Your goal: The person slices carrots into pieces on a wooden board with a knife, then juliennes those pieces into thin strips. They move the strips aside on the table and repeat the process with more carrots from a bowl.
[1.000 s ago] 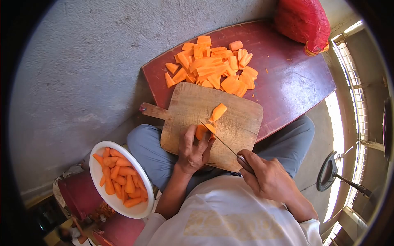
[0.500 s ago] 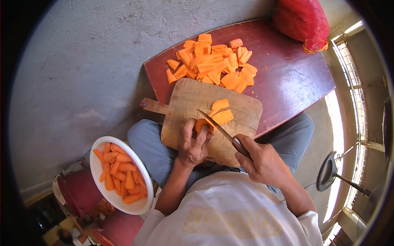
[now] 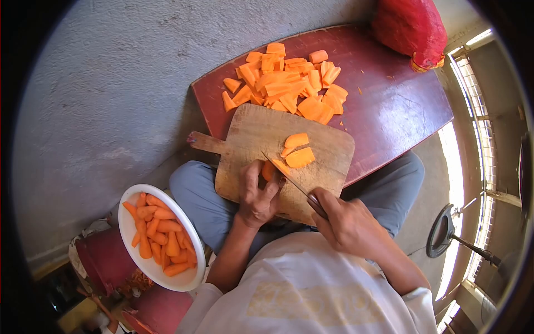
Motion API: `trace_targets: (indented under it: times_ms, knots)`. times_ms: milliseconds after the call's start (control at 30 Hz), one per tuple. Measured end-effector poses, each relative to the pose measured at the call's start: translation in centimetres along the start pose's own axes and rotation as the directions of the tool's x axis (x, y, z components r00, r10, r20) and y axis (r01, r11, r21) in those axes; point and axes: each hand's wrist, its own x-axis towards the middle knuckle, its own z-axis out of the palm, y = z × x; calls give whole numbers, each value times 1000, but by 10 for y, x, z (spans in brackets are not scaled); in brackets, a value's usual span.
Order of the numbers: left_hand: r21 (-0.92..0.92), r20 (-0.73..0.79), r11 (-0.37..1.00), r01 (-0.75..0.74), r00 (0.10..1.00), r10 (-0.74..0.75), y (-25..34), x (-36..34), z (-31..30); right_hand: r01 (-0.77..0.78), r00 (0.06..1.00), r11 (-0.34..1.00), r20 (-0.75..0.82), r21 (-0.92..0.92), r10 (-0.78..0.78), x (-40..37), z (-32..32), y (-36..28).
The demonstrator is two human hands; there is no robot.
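Left hand (image 3: 258, 196): fingers curled, pinching carrot chunk (image 3: 268, 170) on cutting board (image 3: 233, 167), between board centre and near-left corner. Right hand (image 3: 350, 222): wrapped round handle of knife (image 3: 293, 181), blade slanting across the chunk; can't tell cut depth. Cut pieces (image 3: 300, 158) lie just past the blade, toward board's far edge. Board's far edge overlaps near edge of table (image 3: 400, 106). Carrot pile (image 3: 283, 83) at table's left end, red sack (image 3: 409, 30) at far right corner. Bowl (image 3: 175, 284) of whole carrots sits left of the board.
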Motion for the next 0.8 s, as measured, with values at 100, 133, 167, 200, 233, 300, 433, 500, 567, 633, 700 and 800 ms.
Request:
trace_targets:
  times_ms: [100,133,167,200,233,300,433,500,567,633,700,800]
  knots:
    - [-5,-11,1000,-8,1000,8,1,1,1,9,1000,1000,13,-26,-9,28,24,30]
    - [-3,-15,1000,-5,1000,5,0,1,2,40,999,999,-5,-17,-40,29,25,34]
    - [-2,-16,1000,11,1000,-12,0,-2,2,46,999,999,-12,-5,-46,26,26,36]
    - [-3,-16,1000,27,1000,-27,1,-4,2,51,999,999,-19,8,-51,24,24,35]
    - [-3,-26,999,40,999,-40,0,-2,3,61,998,998,-29,12,-60,23,19,35]
    - [23,-31,999,35,999,-34,-1,-2,4,39,998,998,-40,50,-37,12,7,23]
    - [22,1,999,40,999,-40,0,-3,2,34,998,996,-59,86,-29,-10,-7,2]
    - [0,-27,1000,29,999,-29,-1,-4,4,5,999,998,-37,65,-3,-14,-11,-3]
    - [-6,-35,1000,23,999,-24,-1,-6,5,-15,1000,999,-11,46,15,-17,-13,-6]
    - [7,-23,1000,21,1000,-21,-1,-4,1,-21,1000,999,16,29,20,-18,-16,-7]
    - [19,-17,1000,2,1000,-1,-1,-2,-1,-15,1000,1000,16,17,15,-21,-17,-9]
    - [11,-13,1000,14,1000,-14,1,-1,-2,-8,1000,1000,8,23,8,-24,-17,-12]
